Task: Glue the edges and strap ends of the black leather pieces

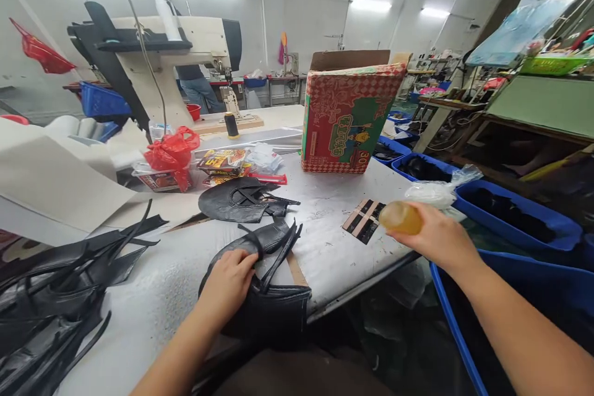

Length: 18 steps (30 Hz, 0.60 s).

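Observation:
My left hand (pixel 231 275) has its fingers closed on a strap of a black leather shoe upper (pixel 273 306), which lies at the table's front edge. Loose straps stand up beside my fingers. A second black upper (pixel 232 199) rests flat just behind it. In my right hand (pixel 434 235) is a small bottle (pixel 401 218) with amber-yellow contents, gripped and tilted over the table's right edge. Close to its left lies a flat piece with black and beige stripes (pixel 364 220). More black strappy uppers (pixel 60 291) are heaped at the left.
A red-and-green carton (pixel 350 120) stands at the table's back. A sewing machine (pixel 185 43), a black thread spool (pixel 231 125), snack boxes (pixel 221 162) and a red plastic bag (pixel 174 151) are farther left. Blue bins (pixel 520 213) with black pieces sit at the right, below the table.

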{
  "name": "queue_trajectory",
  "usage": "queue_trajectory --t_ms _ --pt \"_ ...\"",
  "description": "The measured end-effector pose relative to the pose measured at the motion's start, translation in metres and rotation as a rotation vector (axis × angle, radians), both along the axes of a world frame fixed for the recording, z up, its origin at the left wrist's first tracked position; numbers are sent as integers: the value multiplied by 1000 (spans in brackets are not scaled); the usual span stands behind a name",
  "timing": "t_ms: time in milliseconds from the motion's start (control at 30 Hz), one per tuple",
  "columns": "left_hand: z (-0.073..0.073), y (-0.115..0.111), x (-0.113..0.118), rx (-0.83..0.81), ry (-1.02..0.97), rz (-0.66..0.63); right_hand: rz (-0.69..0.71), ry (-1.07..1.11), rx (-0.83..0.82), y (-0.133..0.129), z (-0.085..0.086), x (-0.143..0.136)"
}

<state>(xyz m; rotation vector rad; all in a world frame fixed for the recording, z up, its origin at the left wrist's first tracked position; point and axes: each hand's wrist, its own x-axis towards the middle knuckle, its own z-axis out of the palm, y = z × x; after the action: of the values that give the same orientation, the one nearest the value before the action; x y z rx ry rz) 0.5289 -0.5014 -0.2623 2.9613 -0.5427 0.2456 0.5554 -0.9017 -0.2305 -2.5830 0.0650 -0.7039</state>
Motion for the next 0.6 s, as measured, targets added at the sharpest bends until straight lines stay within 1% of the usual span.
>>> queue_trajectory --t_ms 67,133,233,267,333,433,500,600 --pt "-3 -4 2 52 -1 -21 -10 -188 479 3 -3 -10" --pt "-4 -7 -1 112 -11 -13 24 -310 878 8 -7 -18" --pt "-6 -9 -6 172 -46 19 65 -413 1340 22 -13 -24" --pt "-7 -9 -7 183 -54 27 55 -440 1457 27 -15 -25" --pt "-9 -9 -8 197 -64 35 -2 -478 1584 38 -19 -27" --pt "-13 -9 -9 202 -91 41 -50 -486 1686 54 -22 -29" --pt "-15 -8 -9 193 -120 58 -12 -480 1715 63 -21 -31" --pt "-15 -9 -9 199 -117 73 93 -484 1756 71 -17 -33"
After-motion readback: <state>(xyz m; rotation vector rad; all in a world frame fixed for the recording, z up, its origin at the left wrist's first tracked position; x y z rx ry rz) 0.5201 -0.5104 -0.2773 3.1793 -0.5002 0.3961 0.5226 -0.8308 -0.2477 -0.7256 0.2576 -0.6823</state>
